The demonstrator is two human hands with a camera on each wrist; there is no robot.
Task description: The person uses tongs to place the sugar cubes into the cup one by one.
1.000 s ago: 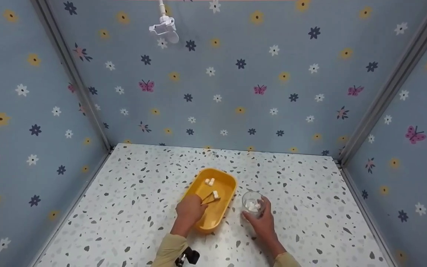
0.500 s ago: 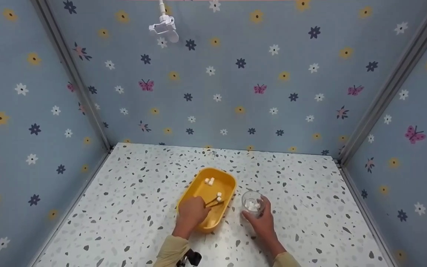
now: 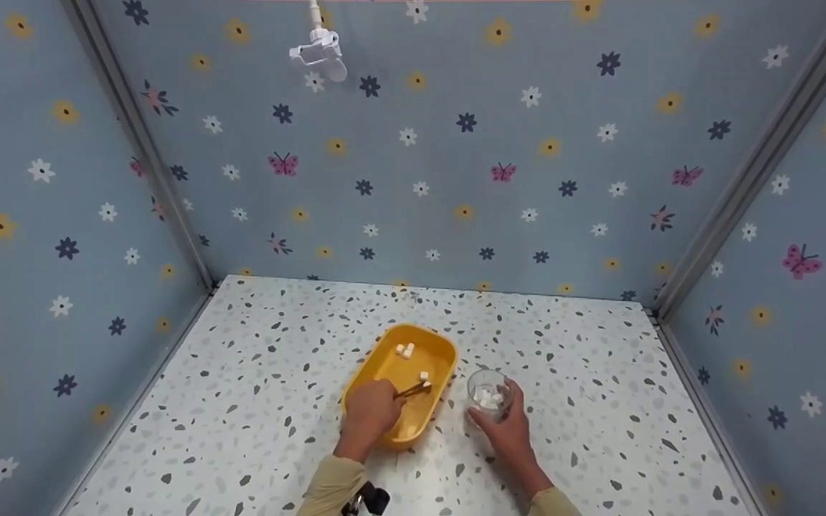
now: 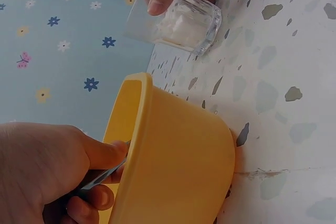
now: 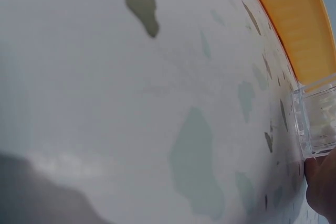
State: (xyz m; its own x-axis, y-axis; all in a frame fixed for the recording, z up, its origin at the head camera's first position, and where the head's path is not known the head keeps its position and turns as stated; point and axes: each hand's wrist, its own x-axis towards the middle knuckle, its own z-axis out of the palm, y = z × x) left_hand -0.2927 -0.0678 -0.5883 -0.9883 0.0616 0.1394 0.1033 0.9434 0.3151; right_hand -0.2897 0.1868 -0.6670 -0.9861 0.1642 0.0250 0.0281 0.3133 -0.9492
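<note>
A yellow tray (image 3: 407, 430) holds several small white cubes (image 3: 404, 350). My left hand (image 3: 371, 408) reaches over the tray's near left side and grips a pair of metal tweezers (image 3: 410, 390). Their tips sit close together at one white cube (image 3: 427, 385), partly hidden behind them; another cube (image 3: 424, 375) lies right beyond it. In the left wrist view the tweezers' shank (image 4: 105, 176) shows between thumb and fingers. My right hand (image 3: 510, 423) grips a clear glass (image 3: 483, 378) standing right of the tray, with white cubes inside.
A speckled white tabletop (image 3: 277, 401) lies under everything, with flowered blue panels (image 3: 456, 143) on three sides. A white clamp (image 3: 320, 54) hangs high at the back. A black object (image 3: 373, 498) shows beside the left sleeve (image 3: 333, 484).
The left hand has shifted slightly right. The cube earlier at the tweezers has separated into two cubes, and the tweezers' spread tips have come together at the nearer one. The right hand stays still.
</note>
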